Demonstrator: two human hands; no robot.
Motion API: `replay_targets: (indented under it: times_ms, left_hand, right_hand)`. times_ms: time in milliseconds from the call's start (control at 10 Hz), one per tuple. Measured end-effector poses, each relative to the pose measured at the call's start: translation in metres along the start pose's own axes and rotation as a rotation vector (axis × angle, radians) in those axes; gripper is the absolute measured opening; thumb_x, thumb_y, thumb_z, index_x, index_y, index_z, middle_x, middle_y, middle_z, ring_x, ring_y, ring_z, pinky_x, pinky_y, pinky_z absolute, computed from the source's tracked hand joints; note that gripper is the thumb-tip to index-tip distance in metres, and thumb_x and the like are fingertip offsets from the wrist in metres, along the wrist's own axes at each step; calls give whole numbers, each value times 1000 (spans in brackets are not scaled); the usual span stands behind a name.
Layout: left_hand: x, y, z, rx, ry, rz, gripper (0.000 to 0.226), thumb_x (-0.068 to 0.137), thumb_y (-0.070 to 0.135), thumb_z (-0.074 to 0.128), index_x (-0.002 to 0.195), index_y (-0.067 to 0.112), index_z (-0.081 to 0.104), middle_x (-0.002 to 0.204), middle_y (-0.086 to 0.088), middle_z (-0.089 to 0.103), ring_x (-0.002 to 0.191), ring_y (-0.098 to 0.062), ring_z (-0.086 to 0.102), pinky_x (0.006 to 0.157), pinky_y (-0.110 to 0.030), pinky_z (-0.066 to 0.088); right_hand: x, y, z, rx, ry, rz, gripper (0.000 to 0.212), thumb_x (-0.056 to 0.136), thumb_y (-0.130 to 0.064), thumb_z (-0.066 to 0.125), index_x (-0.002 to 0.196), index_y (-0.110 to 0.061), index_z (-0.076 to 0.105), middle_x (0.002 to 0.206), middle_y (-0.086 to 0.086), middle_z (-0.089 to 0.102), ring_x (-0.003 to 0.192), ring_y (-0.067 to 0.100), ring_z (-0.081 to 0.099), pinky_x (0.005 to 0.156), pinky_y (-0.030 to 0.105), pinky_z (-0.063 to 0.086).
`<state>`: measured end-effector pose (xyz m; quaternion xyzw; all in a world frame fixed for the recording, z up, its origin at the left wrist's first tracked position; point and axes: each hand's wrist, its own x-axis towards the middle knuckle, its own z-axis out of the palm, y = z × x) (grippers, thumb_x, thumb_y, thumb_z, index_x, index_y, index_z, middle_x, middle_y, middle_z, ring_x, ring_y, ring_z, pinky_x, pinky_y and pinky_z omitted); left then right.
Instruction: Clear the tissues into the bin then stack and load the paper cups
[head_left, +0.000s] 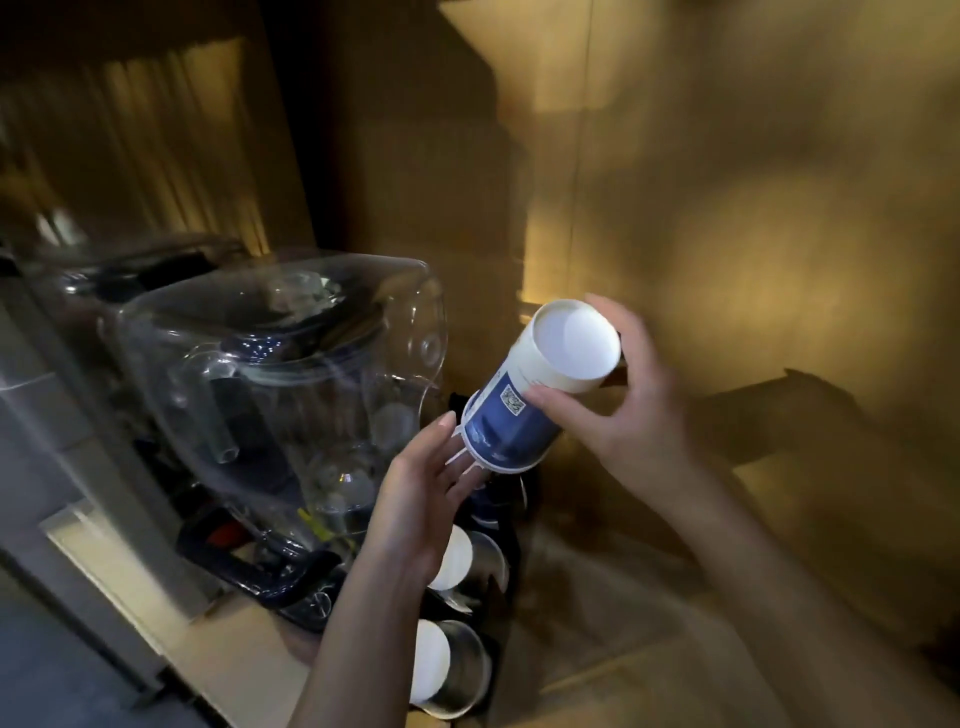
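A stack of blue-and-white paper cups (524, 395) is held tilted, bottom end up toward me, over the dim counter. My right hand (623, 405) grips the stack near its white base, thumb on the blue wall. My left hand (426, 499) has its fingers spread against the stack's lower rim. Just below the stack the top of another blue paper cup (491, 501) shows in a dark holder. No tissues or bin are in view.
A clear plastic jug with a lid (291, 384) stands left of the hands on a dark tray (249, 566). Two glass tumblers (467, 566) lie on their sides below my left hand. A tan wall is behind and right.
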<state>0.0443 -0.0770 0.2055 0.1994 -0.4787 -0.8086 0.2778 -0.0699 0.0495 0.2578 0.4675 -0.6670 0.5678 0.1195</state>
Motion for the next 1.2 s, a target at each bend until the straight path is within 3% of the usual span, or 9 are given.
replay_targets:
  times_ms: [200, 300, 500, 600, 700, 800, 900, 1100, 1200]
  left_hand:
    - [12, 2, -7, 151, 73, 11, 45, 90, 53, 42, 113, 24, 67, 112, 1, 73, 106, -12, 66, 84, -26, 46]
    - [17, -5, -7, 171, 53, -3, 49, 91, 56, 37, 116, 25, 65, 109, 4, 74, 97, -5, 69, 66, -14, 53]
    - [23, -17, -10, 163, 45, -46, 52, 91, 57, 37, 125, 24, 59, 123, 0, 67, 108, -8, 65, 78, -22, 52]
    - [28, -21, -7, 242, 38, 34, 45, 92, 55, 37, 121, 29, 61, 124, -1, 66, 114, -12, 61, 94, -29, 49]
    - [35, -29, -6, 551, 97, 184, 32, 91, 46, 48, 115, 32, 63, 110, 3, 71, 101, -7, 65, 84, -23, 50]
    - [42, -44, -9, 1022, 177, 229, 32, 90, 42, 50, 119, 30, 60, 102, 4, 73, 98, -14, 64, 101, -37, 42]
    - [47, -53, -10, 1115, 202, 273, 37, 93, 42, 44, 124, 27, 55, 103, 0, 73, 106, -18, 61, 118, -41, 16]
    - [46, -51, -3, 1362, 258, 356, 41, 93, 39, 44, 122, 11, 52, 110, -9, 69, 102, -27, 63, 100, -41, 44]
    - [48, -37, 10, 1571, 226, 529, 48, 90, 39, 48, 130, 12, 47, 123, -9, 63, 111, -26, 60, 93, -37, 46]
  right_hand:
    - [12, 7, 33, -17, -106, 17, 71, 68, -37, 76, 127, -22, 40, 124, -1, 50, 113, 10, 44, 94, 31, 46]
    - [16, 15, 42, -3, -155, 63, 73, 68, -39, 75, 129, -25, 37, 126, -2, 49, 116, 13, 44, 96, 41, 47]
    - [17, 34, 55, -147, -236, 29, 77, 68, -42, 74, 132, -26, 34, 130, -1, 47, 108, 0, 35, 90, 22, 33]
    - [8, 51, 65, -293, -378, 5, 77, 72, -41, 72, 134, -25, 30, 131, 4, 47, 114, 19, 44, 92, 35, 37]
    - [4, 73, 73, -461, -468, 20, 71, 77, -36, 67, 135, -20, 29, 133, 7, 46, 120, 25, 41, 95, 41, 33]
    - [0, 90, 76, -635, -574, 70, 69, 79, -35, 61, 136, -20, 27, 138, 7, 42, 125, 25, 37, 100, 46, 28]
    - [0, 97, 78, -671, -576, 79, 69, 79, -38, 60, 136, -21, 26, 136, 6, 46, 125, 26, 38, 100, 49, 27]
    - [6, 91, 68, -645, -717, 95, 79, 78, -40, 58, 141, -21, 14, 147, 7, 30, 133, 27, 28, 106, 48, 20]
    - [12, 84, 44, -567, -666, 150, 77, 81, -41, 57, 142, -27, 12, 151, 5, 23, 134, 28, 28, 106, 44, 26]
